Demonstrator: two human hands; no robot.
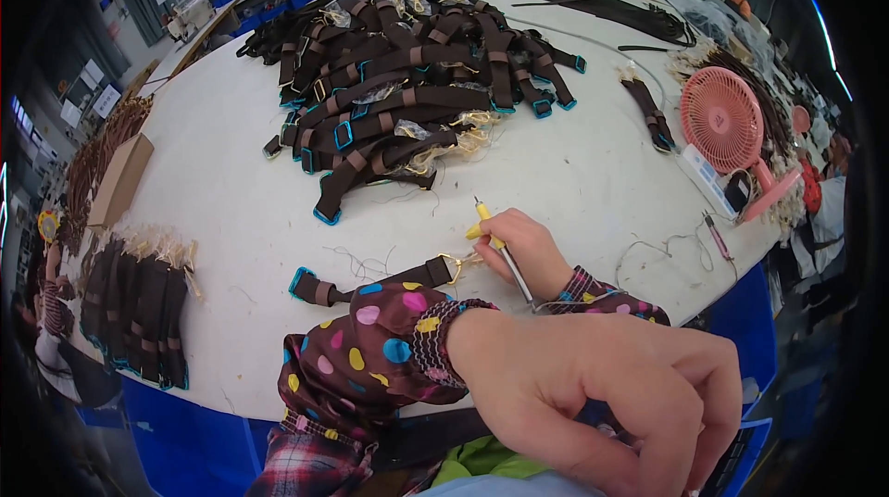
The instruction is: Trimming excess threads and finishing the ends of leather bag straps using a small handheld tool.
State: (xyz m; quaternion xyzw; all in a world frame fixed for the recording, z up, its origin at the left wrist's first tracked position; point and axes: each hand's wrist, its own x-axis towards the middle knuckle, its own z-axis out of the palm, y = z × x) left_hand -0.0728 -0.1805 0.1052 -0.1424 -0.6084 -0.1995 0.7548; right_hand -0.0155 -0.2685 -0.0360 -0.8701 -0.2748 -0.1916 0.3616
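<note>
My right hand (pixel 526 245) grips a thin pen-like tool (pixel 512 275) with a yellow collar, a silver shaft and a cord at its rear; its narrow metal tip points away from me. Close to the lower edge, my left hand (pixel 602 395) looms large with curled fingers; their tips are hidden, so anything in them cannot be made out. Between my left sleeve and my right hand lies a dark brown strap (pixel 421 276) with a blue-edged buckle at its left end. Its gold hook (pixel 456 265) is beside my right fingers.
A big heap of brown straps (pixel 398 71) covers the table's far middle. Stacked straps (pixel 139 312) lie at left by a cardboard box (pixel 122 180). At right stand a pink fan (pixel 722 117), a power strip (pixel 711 184) and a pink-handled tool (pixel 716 236). Blue bins (pixel 190 437) sit below the edge.
</note>
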